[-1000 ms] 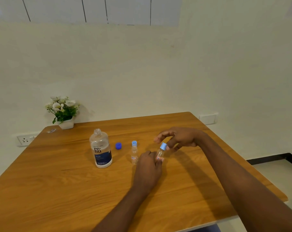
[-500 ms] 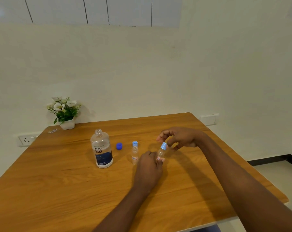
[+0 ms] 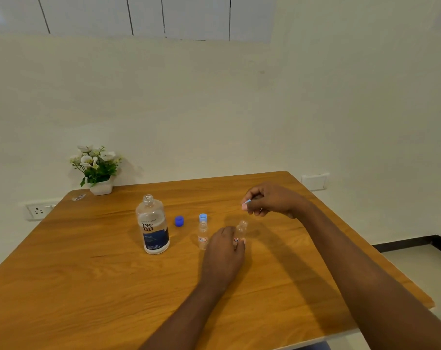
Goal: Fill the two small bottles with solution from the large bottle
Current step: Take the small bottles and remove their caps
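The large clear bottle (image 3: 153,227) with a dark blue label stands uncapped on the wooden table (image 3: 88,274). Its dark blue cap (image 3: 179,220) lies just to its right. One small clear bottle (image 3: 203,233) stands upright with its light blue cap on. My left hand (image 3: 224,253) grips the second small bottle (image 3: 240,232), which is tilted and has no cap. My right hand (image 3: 270,199) hovers above and to the right of it, pinching that bottle's light blue cap (image 3: 247,202) between fingertips.
A white pot of white flowers (image 3: 98,170) stands at the table's far left corner, beside a small wrapper (image 3: 78,197). A wall socket (image 3: 38,211) is at the left, a switch plate (image 3: 314,181) at the right. The table's right edge drops to the floor.
My right hand has lifted the light blue cap off the small bottle and moved up and to the right. The left hand keeps holding that bottle.
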